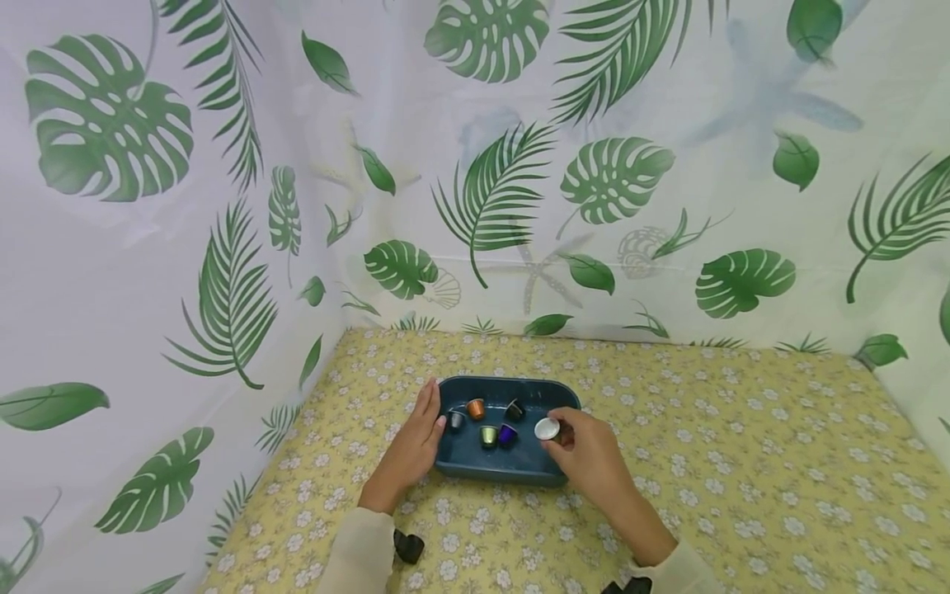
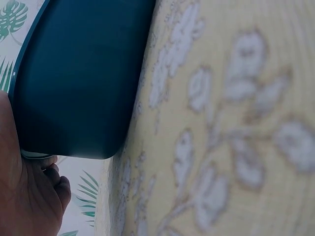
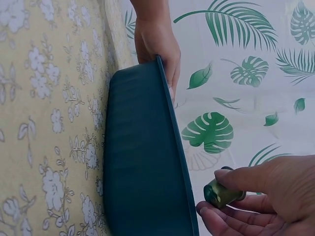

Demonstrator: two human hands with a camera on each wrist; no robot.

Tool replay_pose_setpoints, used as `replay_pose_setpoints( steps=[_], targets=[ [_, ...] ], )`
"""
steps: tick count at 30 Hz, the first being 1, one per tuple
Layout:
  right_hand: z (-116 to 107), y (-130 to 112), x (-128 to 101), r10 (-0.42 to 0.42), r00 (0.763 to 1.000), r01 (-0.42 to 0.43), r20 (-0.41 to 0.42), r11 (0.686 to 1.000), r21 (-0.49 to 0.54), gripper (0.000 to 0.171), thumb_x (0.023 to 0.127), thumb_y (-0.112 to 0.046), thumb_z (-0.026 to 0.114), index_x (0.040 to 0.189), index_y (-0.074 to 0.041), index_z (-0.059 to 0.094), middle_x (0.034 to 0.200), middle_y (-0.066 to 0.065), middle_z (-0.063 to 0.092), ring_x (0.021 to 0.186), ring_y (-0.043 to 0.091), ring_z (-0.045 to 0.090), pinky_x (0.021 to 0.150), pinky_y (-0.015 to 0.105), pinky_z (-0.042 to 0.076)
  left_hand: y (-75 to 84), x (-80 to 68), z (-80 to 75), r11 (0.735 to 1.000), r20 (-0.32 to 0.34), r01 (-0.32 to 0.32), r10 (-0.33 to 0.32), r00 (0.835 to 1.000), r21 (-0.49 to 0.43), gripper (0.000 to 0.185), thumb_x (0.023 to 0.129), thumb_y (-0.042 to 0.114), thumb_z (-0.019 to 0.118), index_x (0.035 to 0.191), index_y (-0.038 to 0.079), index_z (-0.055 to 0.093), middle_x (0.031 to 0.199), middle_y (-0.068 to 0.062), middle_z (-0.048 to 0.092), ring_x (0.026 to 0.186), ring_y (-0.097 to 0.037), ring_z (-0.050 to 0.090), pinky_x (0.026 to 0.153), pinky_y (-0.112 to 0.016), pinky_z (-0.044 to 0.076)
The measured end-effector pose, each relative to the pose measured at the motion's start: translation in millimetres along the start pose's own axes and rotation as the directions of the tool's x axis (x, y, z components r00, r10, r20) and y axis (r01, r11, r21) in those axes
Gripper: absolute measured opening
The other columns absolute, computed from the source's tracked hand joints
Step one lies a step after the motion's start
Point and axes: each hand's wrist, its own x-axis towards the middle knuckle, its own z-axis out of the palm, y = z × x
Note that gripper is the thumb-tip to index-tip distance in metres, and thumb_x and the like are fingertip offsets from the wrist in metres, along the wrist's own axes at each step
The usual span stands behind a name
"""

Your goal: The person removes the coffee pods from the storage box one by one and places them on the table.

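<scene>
The blue tray (image 1: 512, 470) sat near the tabletop's (image 1: 742, 462) left side, with open cloth to its right. The left hand (image 1: 416, 445) lay flat against the tray's left rim, fingers straight, while the right hand (image 1: 590, 454) pinched a capsule (image 1: 547, 428) over the right rim

yellow floral tablecloth (image 1: 742, 462) over the table, dark teal tray (image 1: 490, 472) lying on it

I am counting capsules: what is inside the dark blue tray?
Inside the dark blue plastic tray lie five small coffee capsules: grey, orange, black, green, purple. The tray floor beneath the right hand is hidden.
</scene>
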Motion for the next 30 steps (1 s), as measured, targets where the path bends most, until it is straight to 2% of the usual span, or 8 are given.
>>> replay_pose_setpoints(
  steps=[9,23,30],
  targets=[
    [-5.3,0.5,-2.1,0.039,0.999,-0.04,0.031,0.998,0.039,0.037,0.083,-0.002,0.083,0.117,0.003,0.07,0.094,0.007,0.071,0.075,0.011,0.064,0.066,0.024,0.055,0.2,-0.2,0.8,1.0,0.0,0.008,-0.008,1.0,-0.006,0.061,0.114,0.028,0.033,0.164,0.009,0.004,0.17,0.002,-0.009,0.156,-0.023,0.004,0.122,-0.052,0.021],
    [-14.4,6.5,-10.5,0.027,1.0,-0.027,-0.002,0.998,0.061,0.036,0.081,0.002,0.083,0.114,0.004,0.07,0.096,0.01,0.073,0.078,0.014,0.067,0.066,0.024,0.055,-0.9,0.1,2.4,0.999,-0.008,-0.009,0.009,1.0,-0.035,0.06,0.114,0.027,0.033,0.164,0.007,0.006,0.17,0.0,-0.008,0.156,-0.026,0.006,0.121,-0.054,0.021],
    [-17.0,9.9,-11.0,0.047,0.999,-0.047,-0.009,0.997,0.06,0.038,0.082,0.002,0.083,0.117,0.004,0.069,0.098,0.011,0.073,0.082,0.019,0.069,0.068,0.027,0.058,-2.6,0.7,0.7,1.0,-0.012,-0.01,0.01,1.0,-0.023,0.06,0.114,0.026,0.033,0.164,0.007,0.005,0.17,-0.001,-0.008,0.156,-0.027,0.008,0.121,-0.054,0.022]
  ],
)
